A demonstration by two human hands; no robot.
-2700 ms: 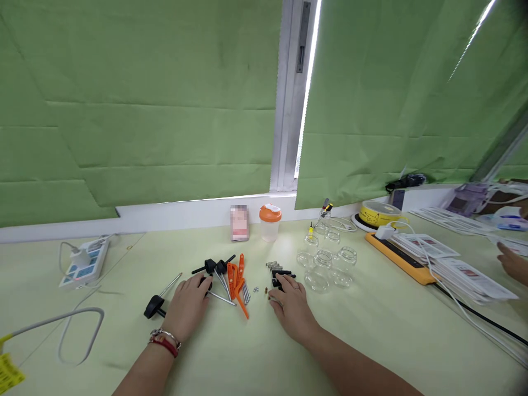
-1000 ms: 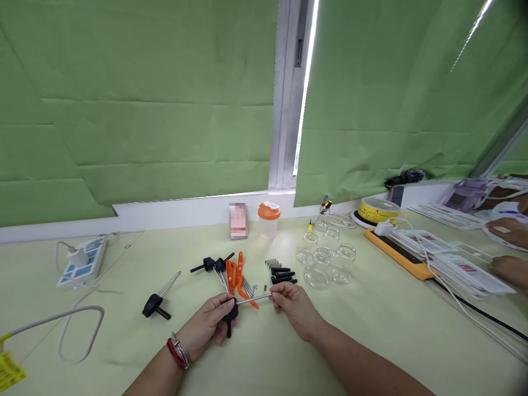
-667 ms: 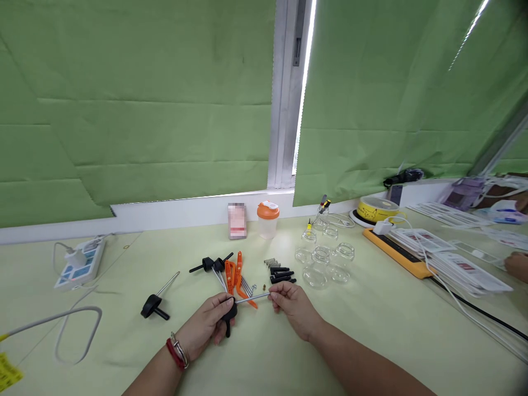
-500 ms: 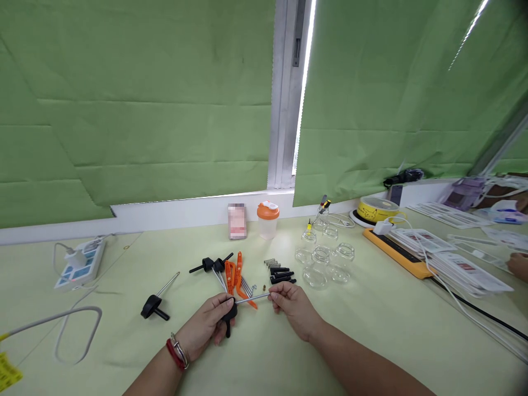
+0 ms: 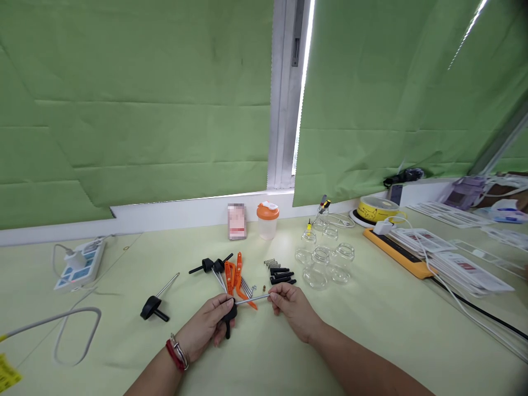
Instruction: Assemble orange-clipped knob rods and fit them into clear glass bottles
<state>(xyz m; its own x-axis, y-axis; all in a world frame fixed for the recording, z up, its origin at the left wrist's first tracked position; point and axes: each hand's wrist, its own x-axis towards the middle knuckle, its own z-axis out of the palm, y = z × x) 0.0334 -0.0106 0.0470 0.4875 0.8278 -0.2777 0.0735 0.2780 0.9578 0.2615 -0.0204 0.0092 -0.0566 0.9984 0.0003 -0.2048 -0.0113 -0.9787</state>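
My left hand (image 5: 212, 320) is closed around a black round cap (image 5: 230, 314) with a peg below it and a thin metal rod (image 5: 253, 299) sticking out to the right. At the rod's far end, the thumb and fingers of my right hand (image 5: 293, 309) pinch the tip; whether a small part is between them I cannot make out. Just behind lie several orange handle-like pieces (image 5: 238, 275) and two similar black caps (image 5: 212, 265) with rods. A further cap with rod (image 5: 152, 308) rests to the left. Near my right hand are several black tubes (image 5: 281, 276), small springs (image 5: 271, 263) and a tiny brass piece (image 5: 264, 288).
Several clear glass jars (image 5: 317, 278) stand right of centre, with small screwdrivers (image 5: 323, 206) behind. An orange-lidded cup (image 5: 268, 220) is near the wall. Power strips lie left (image 5: 93, 261) and right (image 5: 398, 256), with loose cables. Stacked white cards (image 5: 470, 272) sit at right.
Both my hands keep the same hold, with hardly any movement. Another person's hand at the right edge has gone out of view.
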